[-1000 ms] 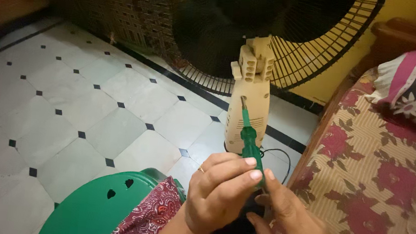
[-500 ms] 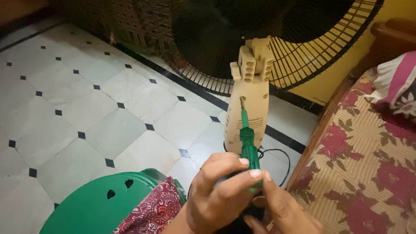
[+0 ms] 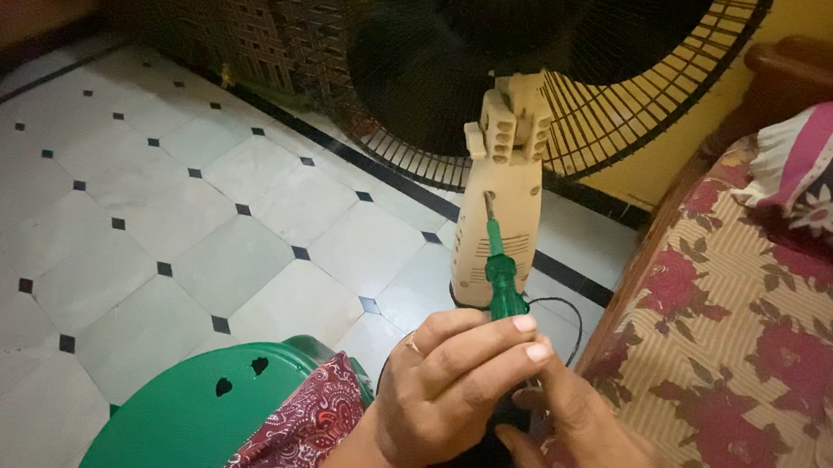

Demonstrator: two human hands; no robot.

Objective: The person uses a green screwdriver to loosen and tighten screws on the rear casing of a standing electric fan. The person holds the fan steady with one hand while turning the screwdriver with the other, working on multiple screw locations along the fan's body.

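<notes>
Screwdriver (image 3: 500, 271) in left-hand (image 3: 448, 387) grip, upright

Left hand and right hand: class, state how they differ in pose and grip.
The left hand lies on top, fingers curled round the green screwdriver handle; the right hand sits lower, partly hidden beneath it. The left hand wears a ring; none shows on the right hand. Both meet at the handle, before the beige fan column.

A floor of pale square tiles with small black diamond insets (image 3: 185, 234) carries the things here — a black border strip runs along its far edge. On it stands a beige plastic fan column (image 3: 502, 201), a thin black cable (image 3: 569, 323) looping at its foot, and a green plastic stool (image 3: 180, 414) — nearest the camera.
</notes>
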